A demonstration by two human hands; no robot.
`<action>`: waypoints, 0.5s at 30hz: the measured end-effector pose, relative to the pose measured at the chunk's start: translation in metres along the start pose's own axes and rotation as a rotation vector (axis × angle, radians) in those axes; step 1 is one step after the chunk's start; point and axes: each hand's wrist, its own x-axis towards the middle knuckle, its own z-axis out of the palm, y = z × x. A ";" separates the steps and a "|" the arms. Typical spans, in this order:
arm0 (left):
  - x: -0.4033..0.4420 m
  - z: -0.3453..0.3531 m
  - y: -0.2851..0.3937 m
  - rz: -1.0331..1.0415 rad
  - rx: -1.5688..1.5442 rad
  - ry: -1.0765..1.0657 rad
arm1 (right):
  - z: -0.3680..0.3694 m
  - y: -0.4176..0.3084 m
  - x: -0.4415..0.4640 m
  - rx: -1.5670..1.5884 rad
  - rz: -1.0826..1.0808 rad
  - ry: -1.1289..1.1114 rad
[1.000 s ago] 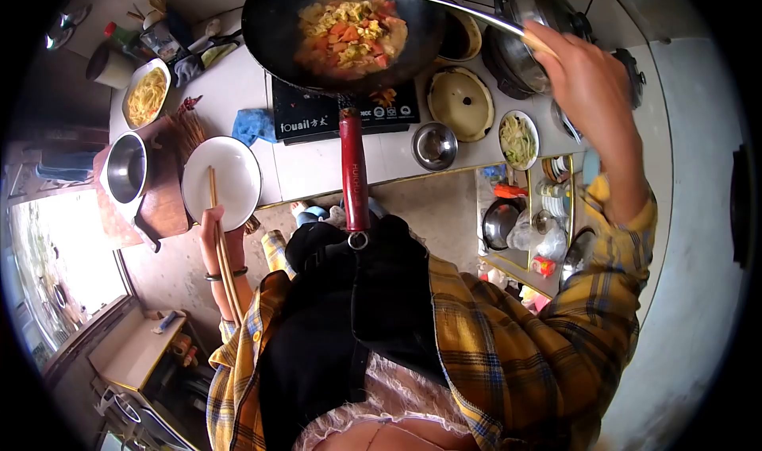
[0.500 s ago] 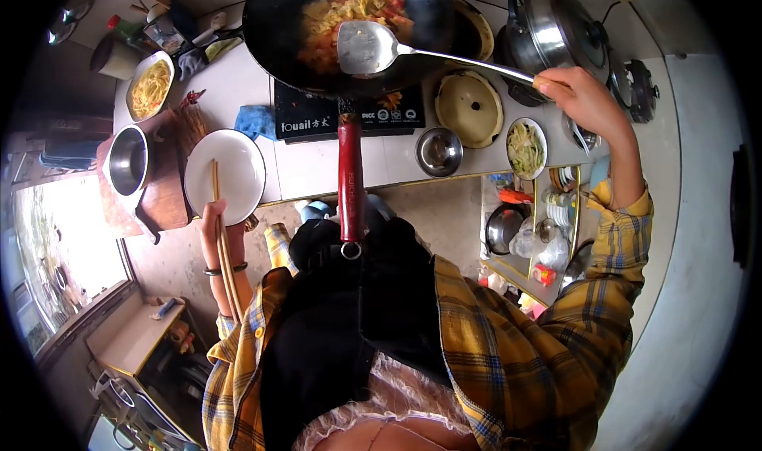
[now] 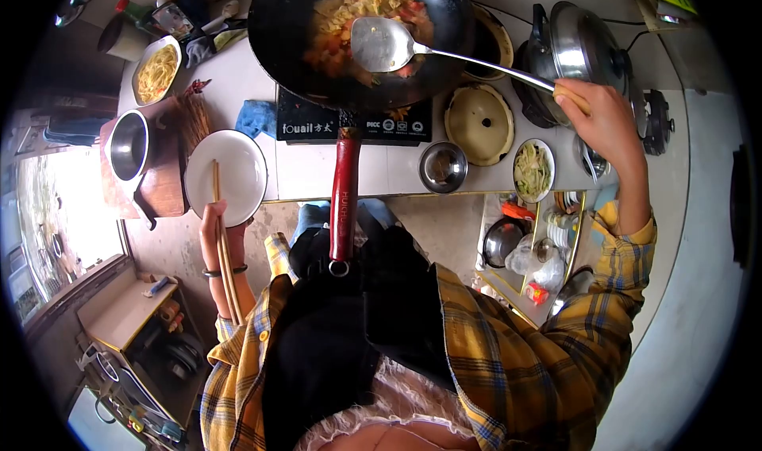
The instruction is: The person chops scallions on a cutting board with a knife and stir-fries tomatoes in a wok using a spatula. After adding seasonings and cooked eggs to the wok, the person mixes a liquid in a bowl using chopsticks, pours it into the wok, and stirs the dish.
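My right hand (image 3: 599, 117) is closed around the wooden grip of a metal spatula (image 3: 384, 46). Its blade hangs over a black wok (image 3: 278, 62) holding a yellow and red mix (image 3: 325, 42), perhaps egg and tomato. The wok sits on a black cooktop (image 3: 317, 125), with its red handle (image 3: 344, 201) pointing toward my body. My left hand (image 3: 214, 222) grips a pair of wooden chopsticks (image 3: 225, 268) and holds a white bowl (image 3: 226, 169) by its near edge. The bowl's inside looks bare, and the chopstick ends lie across it.
A saucepan (image 3: 129, 145) stands on a wooden board (image 3: 163, 189) at left, below a dish of shredded food (image 3: 156, 71). Right of the cooktop are a steel bowl (image 3: 443, 167), a cream lid (image 3: 479, 125), a plate of sliced vegetables (image 3: 533, 171) and a lidded pot (image 3: 583, 46).
The spatula and my right hand have shifted slightly right and down in view, along with most of the counter. Both hands keep their holds.
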 end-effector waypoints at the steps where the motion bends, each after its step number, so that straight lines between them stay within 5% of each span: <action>1: 0.000 -0.001 0.000 0.026 0.042 0.000 | 0.001 0.000 0.001 0.003 0.008 -0.013; 4: 0.004 -0.014 -0.007 0.267 0.381 -0.097 | 0.001 -0.001 0.006 0.028 0.040 -0.079; 8: 0.014 -0.016 -0.002 -0.097 -0.106 -0.009 | 0.016 0.025 0.009 0.329 0.031 -0.110; 10: 0.019 -0.020 -0.003 -0.062 -0.040 -0.041 | 0.018 0.025 0.006 0.364 0.020 -0.066; 13: 0.029 -0.038 -0.015 0.079 0.146 -0.112 | 0.006 -0.003 -0.008 0.009 -0.055 0.168; 15: 0.039 -0.047 -0.021 0.188 0.279 -0.173 | 0.000 -0.019 -0.012 -0.044 0.016 0.114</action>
